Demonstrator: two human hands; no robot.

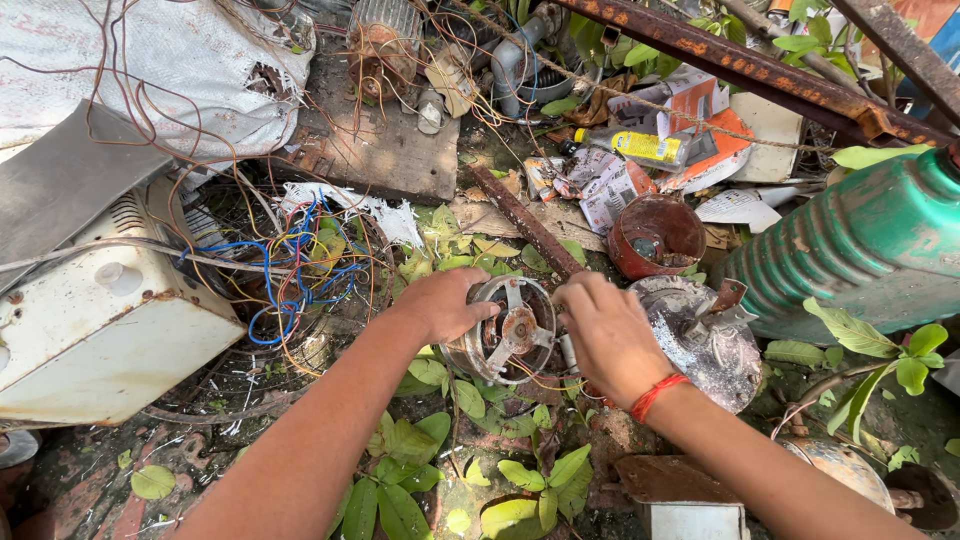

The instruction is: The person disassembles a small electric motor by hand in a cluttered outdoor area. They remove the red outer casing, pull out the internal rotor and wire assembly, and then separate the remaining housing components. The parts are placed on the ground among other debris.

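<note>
A round rusty metal motor housing with a spoked end and a central hub lies among leaves in the middle. My left hand grips its left rim. On the housing's right side my right hand, with a red thread at the wrist, closes its fingers on the rim. Thin wires trail from beneath the housing. A dull silver motor end cover lies just right of my right hand.
A white rusted appliance casing sits at left beside tangled blue and copper wires. A green ribbed plastic container lies at right. A red-brown round can, a rusty bar and paper litter lie behind.
</note>
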